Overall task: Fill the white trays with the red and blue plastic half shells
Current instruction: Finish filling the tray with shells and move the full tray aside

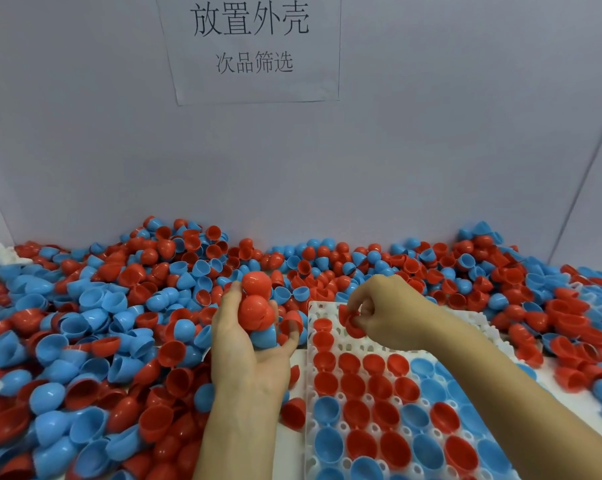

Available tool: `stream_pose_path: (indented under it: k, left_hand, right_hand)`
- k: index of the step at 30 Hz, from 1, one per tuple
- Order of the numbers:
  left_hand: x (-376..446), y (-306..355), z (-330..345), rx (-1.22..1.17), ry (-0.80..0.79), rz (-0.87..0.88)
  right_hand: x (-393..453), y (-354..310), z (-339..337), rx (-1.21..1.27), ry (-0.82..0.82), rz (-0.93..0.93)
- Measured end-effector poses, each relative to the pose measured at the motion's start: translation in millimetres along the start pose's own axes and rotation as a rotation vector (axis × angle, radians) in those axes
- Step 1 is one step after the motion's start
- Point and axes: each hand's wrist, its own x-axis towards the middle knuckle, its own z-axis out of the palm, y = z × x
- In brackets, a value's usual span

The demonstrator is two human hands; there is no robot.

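The fingers [360,315] of the right hand [389,317] are curled in tight, pinching a single red half shell [349,323] by its rim; it hangs just above the far rows of the white tray [313,445], where several cups stand bare. The fingers [292,336] of the left hand [254,351] are cupped round a nested handful of shells [256,306], red ones on top and a blue one beneath, held over the loose pile [102,323] just to the left of the tray; the thumb steadies the top of the stack.

Nearer the person than the right fingers the tray is largely filled, red and blue shells sitting hollow side up; beyond and beside those fingers lie the open cups, so I judge the step in hand to be seating this red shell in one of them.

To do it well, the shell should turn so that its dome goes down and its hollow faces up, matching its neighbours; the pinch on the rim suits that, since it leaves the dome free to find the cup. Lower it square rather than tilted, or it may perch on the ridge between cups; let go only once it sits level. The cup directly under the fingers, next to the red column at the tray's left edge, looks the natural choice. The left hand does best to stay close beside the tray, offering the next shell from the stack so the right fingers travel little; a loose grip there risks spilling the stack onto filled cups. A paper sign [249,46] is fixed on the wall beyond the tabletop.
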Motion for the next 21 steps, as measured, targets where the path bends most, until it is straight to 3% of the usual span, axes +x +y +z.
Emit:
stream_pose_path:
  k: [6, 9, 15, 21]
  left_hand:
    - [-2, 2, 3, 0.108, 0.007, 0.023]
    - [-2, 2, 4, 0.129, 0.014, 0.029]
    - [-1, 1, 4, 0.127, 0.026, 0.011]
    - [2, -2, 4, 0.14, 0.013, 0.012]
  right_hand:
    - [-14, 7, 1, 0.122, 0.158, 0.137]
    - [-21, 10, 7, 0.325, 0.238, 0.183]
    - [-31, 11, 20, 0.592, 0.3, 0.179]
    - [-32, 10, 24, 0.643, 0.379, 0.094]
